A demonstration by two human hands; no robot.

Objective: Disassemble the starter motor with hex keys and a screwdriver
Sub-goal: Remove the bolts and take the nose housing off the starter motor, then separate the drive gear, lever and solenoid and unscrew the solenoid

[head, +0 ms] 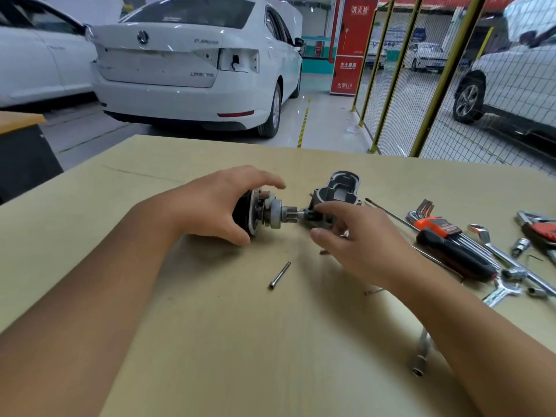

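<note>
Starter motor body (pixel 251 213) gripped steady by my left hand (pixel 216 203); right hand (pixel 358 236) pinches nose housing (pixel 334 197), apparently to draw it off the pinion (pixel 290 213).

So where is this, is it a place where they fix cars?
Most likely, yes: a car workshop or garage. A white car with a tail light missing stands behind the table, a yellow mesh fence divides the floor, and hex keys and wrenches lie beside a starter motor being taken apart.

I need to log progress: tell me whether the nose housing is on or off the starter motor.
Nearly off: the nose housing sits apart from the motor body, exposing the pinion gear; only the shaft tip reaches it.
</note>
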